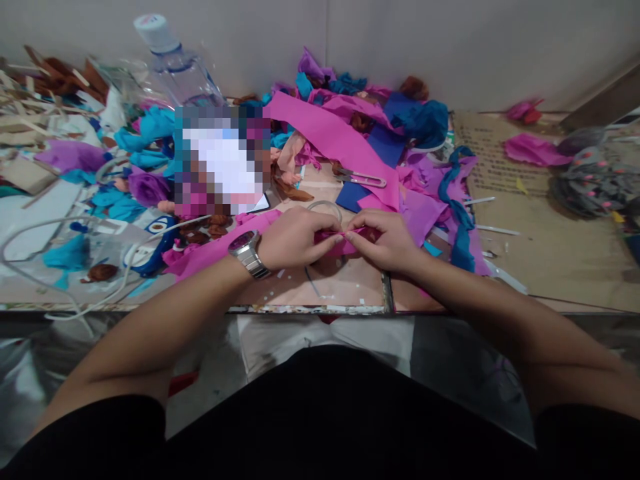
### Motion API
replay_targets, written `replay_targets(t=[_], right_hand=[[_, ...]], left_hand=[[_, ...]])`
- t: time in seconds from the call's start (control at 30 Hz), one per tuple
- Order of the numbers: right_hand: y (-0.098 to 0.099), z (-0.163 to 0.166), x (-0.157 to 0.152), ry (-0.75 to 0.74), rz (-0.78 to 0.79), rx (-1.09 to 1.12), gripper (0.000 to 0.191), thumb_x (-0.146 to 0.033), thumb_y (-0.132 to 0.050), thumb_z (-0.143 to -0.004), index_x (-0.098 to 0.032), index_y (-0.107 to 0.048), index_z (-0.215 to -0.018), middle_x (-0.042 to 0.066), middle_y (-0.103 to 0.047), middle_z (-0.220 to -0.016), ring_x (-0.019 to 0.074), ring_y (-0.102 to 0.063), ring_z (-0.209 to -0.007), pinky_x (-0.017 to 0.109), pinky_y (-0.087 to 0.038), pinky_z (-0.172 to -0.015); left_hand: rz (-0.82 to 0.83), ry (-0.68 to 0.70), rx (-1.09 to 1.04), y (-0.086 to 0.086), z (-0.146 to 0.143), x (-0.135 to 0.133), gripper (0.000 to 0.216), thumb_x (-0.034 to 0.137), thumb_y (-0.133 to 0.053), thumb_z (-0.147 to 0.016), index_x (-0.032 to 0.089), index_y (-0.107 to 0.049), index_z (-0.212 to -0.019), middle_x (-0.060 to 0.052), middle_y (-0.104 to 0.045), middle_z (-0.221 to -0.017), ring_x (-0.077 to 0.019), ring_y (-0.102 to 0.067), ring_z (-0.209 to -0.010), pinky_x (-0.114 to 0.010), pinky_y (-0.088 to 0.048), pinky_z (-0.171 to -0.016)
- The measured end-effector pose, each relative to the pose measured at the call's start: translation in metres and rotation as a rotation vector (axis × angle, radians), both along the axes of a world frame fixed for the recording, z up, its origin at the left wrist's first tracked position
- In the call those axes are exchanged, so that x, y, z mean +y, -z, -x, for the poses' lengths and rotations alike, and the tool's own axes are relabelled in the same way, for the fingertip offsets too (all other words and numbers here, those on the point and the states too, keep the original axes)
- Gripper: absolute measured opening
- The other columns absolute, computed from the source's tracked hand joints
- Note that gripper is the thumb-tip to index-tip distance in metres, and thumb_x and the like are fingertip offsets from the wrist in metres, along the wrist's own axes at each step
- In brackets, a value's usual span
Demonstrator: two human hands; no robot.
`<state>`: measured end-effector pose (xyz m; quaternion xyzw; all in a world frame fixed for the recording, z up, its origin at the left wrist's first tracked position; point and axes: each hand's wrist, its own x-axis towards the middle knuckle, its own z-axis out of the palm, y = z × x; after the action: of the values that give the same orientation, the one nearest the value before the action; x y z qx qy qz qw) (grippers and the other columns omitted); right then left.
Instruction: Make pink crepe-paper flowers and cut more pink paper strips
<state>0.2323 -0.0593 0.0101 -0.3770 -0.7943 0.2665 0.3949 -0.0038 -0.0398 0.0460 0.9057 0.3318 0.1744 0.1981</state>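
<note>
**Both hands pinched tight on one bit of pink paper**

The left hand (295,238) and right hand (387,241) met fingertip to fingertip, both closed narrow on the pink paper piece (344,241), at the middle of the table's near edge. A watch (246,253) sat on the left wrist. Just beyond lay scissors (361,177) and a long pink strip (334,137); a water bottle (173,63) stood far left.

Single head-worn view. Looking forward and down, close over left hand (295,240) and right hand (386,244) at table (350,288) edge; facing wall (450,47) beyond.
</note>
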Motion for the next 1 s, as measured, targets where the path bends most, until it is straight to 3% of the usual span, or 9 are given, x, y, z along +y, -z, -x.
replay_targets(t=[0.27, 0.5, 0.77, 1.0], right_hand=[[0.001, -0.002, 0.001, 0.032, -0.012, -0.009, 0.010, -0.027, -0.070, -0.095, -0.018, -0.073, -0.091, 0.004, -0.075, -0.086, 0.0164, -0.066, -0.076, 0.030, -0.050, -0.071], [-0.002, -0.001, -0.001, -0.008, -0.082, -0.052, 0.012, -0.031, -0.072, -0.097, -0.021, -0.078, -0.094, 0.004, -0.081, -0.091, 0.0186, -0.070, -0.081, 0.033, -0.052, -0.076], [0.000, -0.007, 0.006, 0.180, -0.005, 0.042, 0.010, -0.028, -0.074, -0.091, -0.020, -0.078, -0.089, 0.005, -0.081, -0.087, 0.0201, -0.072, -0.079, 0.033, -0.056, -0.074], [-0.003, -0.009, 0.007, 0.224, -0.007, 0.080, 0.011, -0.029, -0.073, -0.092, -0.020, -0.078, -0.088, 0.005, -0.082, -0.090, 0.0213, -0.075, -0.081, 0.034, -0.059, -0.077]], left_hand=[[0.030, 0.048, 0.043, -0.011, 0.009, 0.009, 0.029, 0.037, -0.056, -0.097, 0.018, -0.075, -0.088, -0.002, -0.069, -0.072, -0.0145, -0.059, -0.064, -0.029, -0.035, -0.065], [0.055, 0.081, 0.074, -0.008, 0.011, 0.012, 0.030, 0.041, -0.057, -0.098, 0.019, -0.076, -0.093, -0.003, -0.073, -0.078, -0.0155, -0.063, -0.068, -0.028, -0.038, -0.066], [-0.043, -0.065, 0.072, -0.012, 0.017, 0.021, 0.027, 0.034, -0.055, -0.096, 0.017, -0.076, -0.091, -0.005, -0.074, -0.079, -0.0181, -0.063, -0.069, -0.031, -0.039, -0.067], [-0.169, -0.235, 0.009, -0.003, 0.024, 0.030, 0.020, 0.026, -0.062, -0.088, 0.024, -0.078, -0.099, -0.009, -0.078, -0.088, -0.0254, -0.066, -0.077, -0.039, -0.046, -0.073]])
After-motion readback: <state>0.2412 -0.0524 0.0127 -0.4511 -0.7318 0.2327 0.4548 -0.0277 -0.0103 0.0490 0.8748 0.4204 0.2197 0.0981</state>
